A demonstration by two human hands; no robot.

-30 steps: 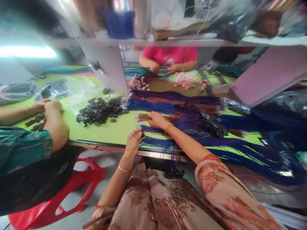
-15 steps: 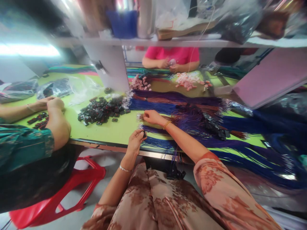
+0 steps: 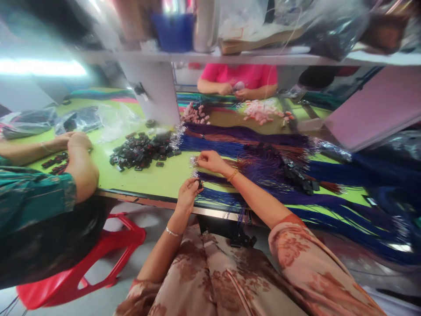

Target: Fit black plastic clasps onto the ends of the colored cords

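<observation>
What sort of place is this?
Probably a wiring assembly workshop: bundles of wires with silvery ends and a heap of small black parts lie on a green worktable.

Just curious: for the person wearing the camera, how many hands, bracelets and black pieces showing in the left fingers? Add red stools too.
Hands: 2 (left hand, right hand)
Bracelets: 2 (silver bracelet, gold bracelet)
Black piece showing in left fingers: 1
Red stool: 1
Total: 6
</observation>
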